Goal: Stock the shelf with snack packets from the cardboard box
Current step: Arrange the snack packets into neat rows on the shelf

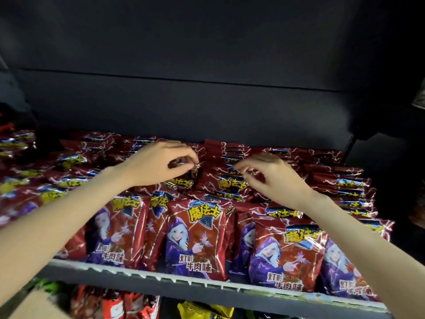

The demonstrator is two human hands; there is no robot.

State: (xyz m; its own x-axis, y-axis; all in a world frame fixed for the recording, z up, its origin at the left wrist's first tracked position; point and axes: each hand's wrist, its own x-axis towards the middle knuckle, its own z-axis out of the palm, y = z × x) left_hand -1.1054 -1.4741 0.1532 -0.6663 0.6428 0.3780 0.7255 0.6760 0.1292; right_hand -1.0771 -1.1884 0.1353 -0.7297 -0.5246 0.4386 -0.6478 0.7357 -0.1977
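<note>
Head view looks down on a dark shelf [202, 285] packed with red snack packets [195, 236], each printed with a purple-hooded figure and yellow lettering. The packets stand in rows from the shelf's pale front rail back toward the black rear panel [207, 107]; those at the front face the camera upright, and those behind overlap tightly so that only their top edges show. Both bare arms reach in from the lower corners to the middle rows. The left hand [158, 163] hovers palm down with its fingers curled, thumb and fingertips pinched together on the crimped top edge of a packet in the middle rows. The right hand [271, 176] is just beside it, a little nearer the camera, with its fingers bent and its thumb and forefinger closed on the top of a neighbouring packet [230, 183] whose yellow lettering shows below the fingers. The two hands are near each other but apart. More of the same packets lie blurred along the left edge of the shelf. Below the front rail, a lower shelf holds different goods: red and white packets [119, 305] and a yellow packet [202, 310]. At the bottom left corner a tan cardboard surface [34, 302] shows, which may be the box, though I cannot tell.
</note>
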